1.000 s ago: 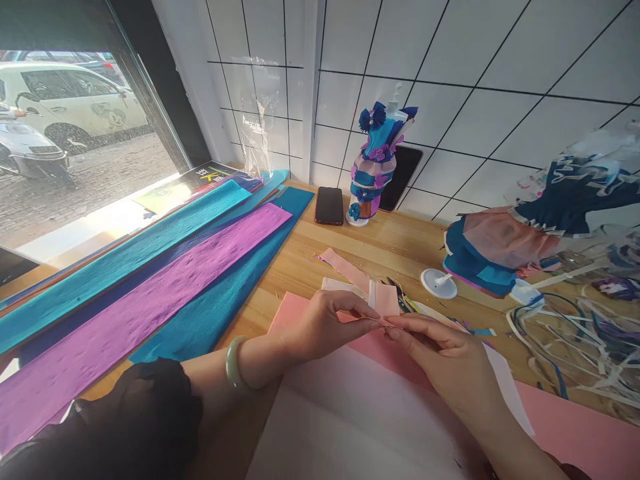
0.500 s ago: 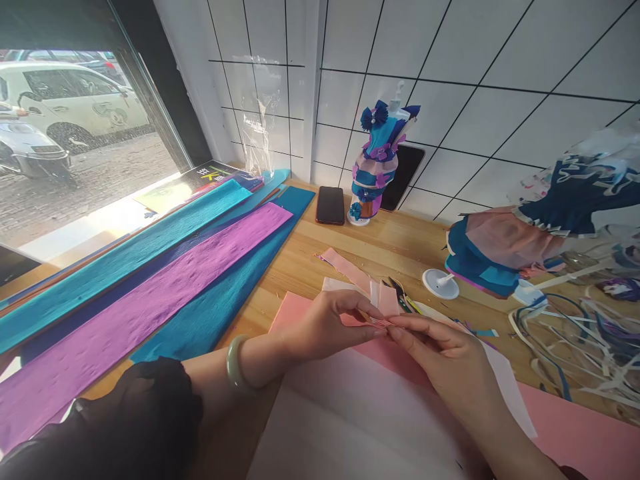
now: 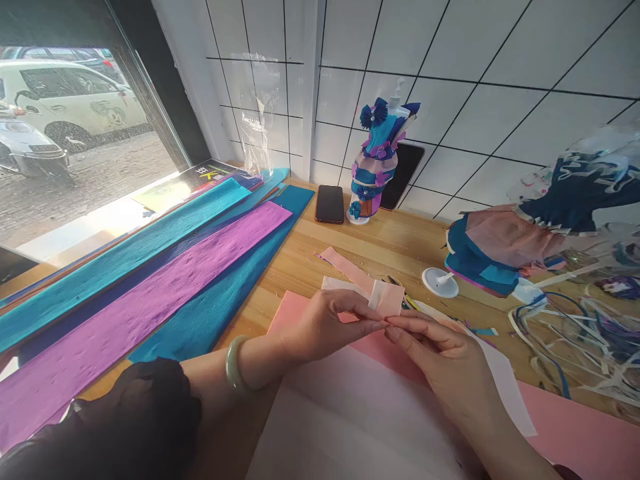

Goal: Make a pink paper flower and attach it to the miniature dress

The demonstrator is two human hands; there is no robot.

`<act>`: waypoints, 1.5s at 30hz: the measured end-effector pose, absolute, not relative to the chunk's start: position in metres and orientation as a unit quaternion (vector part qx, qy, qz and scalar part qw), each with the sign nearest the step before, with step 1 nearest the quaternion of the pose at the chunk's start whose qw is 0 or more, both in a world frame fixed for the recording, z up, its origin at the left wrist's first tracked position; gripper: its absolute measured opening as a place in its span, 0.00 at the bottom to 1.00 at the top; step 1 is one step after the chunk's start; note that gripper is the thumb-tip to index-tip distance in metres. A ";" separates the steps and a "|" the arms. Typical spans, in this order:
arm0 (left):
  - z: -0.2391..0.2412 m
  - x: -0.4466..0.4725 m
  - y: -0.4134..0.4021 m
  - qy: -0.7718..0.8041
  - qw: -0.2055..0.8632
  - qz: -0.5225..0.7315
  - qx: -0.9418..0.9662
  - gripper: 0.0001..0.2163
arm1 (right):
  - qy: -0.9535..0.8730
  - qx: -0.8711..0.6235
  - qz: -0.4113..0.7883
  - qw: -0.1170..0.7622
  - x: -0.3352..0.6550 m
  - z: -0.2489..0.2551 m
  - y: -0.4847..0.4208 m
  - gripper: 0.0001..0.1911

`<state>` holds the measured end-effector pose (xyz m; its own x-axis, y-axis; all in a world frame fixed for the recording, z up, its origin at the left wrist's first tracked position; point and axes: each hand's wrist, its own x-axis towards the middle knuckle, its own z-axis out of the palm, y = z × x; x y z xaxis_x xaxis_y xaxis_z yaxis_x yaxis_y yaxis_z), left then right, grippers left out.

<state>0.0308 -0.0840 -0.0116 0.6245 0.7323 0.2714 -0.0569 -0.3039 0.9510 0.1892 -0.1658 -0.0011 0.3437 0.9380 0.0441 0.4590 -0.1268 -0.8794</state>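
My left hand [image 3: 335,323] is closed, with its thumb and fingertips pinching the lower edge of a small pink crepe paper piece [image 3: 390,298]. A whitish band runs along that piece's left side. From the right, my right hand [image 3: 440,350] pinches the same edge, its fingertips meeting the left ones. The held part is hidden between the fingers. Beneath my hands lie a pink sheet [image 3: 287,312] and a large white sheet [image 3: 345,413]. A pink strip [image 3: 347,267] lies just beyond, beside a partly hidden tool with yellow and dark parts [image 3: 410,303].
Long teal, blue and purple crepe paper strips [image 3: 200,283] lie at left by the window. A phone [image 3: 330,204] and a small mannequin in a paper dress [image 3: 375,167] stand at the wall. Another dressed mannequin [image 3: 510,247] leans at right, near tangled strips [image 3: 595,340].
The small pink piece now stands up more visibly above my fingertips, its whitish band facing me. My fingers have shifted slightly closer together; the surroundings look the same.
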 end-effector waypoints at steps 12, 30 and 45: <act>-0.013 0.033 -0.084 0.233 0.673 0.331 0.620 0.07 | -0.511 -0.689 0.227 0.462 0.184 0.004 -0.165 0.03; -0.017 0.033 -0.086 0.246 0.589 0.332 0.695 0.08 | -0.471 -0.699 0.288 0.455 0.181 0.003 -0.167 0.10; -0.016 0.033 -0.085 0.250 0.593 0.299 0.704 0.08 | -0.539 -0.700 0.238 0.403 0.182 0.009 -0.165 0.09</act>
<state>0.0334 -0.0847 -0.0164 0.6964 0.7068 0.1243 -0.0022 -0.1711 0.9852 0.1816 -0.1646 0.0086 0.3058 0.9467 0.1009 0.5628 -0.0943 -0.8212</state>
